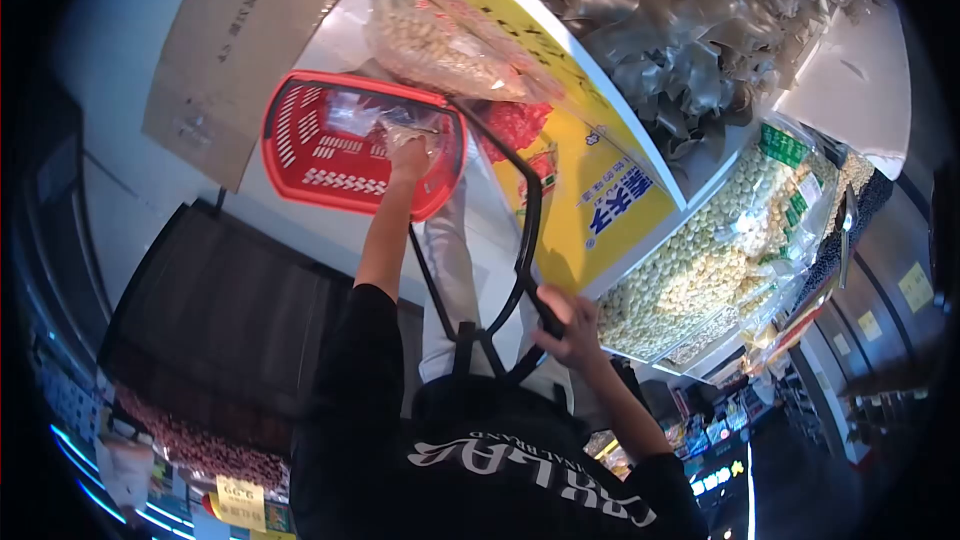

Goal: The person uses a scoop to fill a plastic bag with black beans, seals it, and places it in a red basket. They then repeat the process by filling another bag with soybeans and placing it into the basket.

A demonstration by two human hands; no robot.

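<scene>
Below me is a red plastic shopping basket with slotted walls and a dark rim band. My left hand reaches down into it, fingers closed on a crinkled clear plastic bag. What the bag contains is hard to make out. More clear plastic lies in the basket beside it. My right hand is wrapped round the long black handle, which runs to the basket's edge.
A yellow printed carton stands right of the basket, near a bag of pale nuts or beans and a red net bag. Bins hold dark dried pieces and pale green beans. Cardboard and a dark bin are leftward.
</scene>
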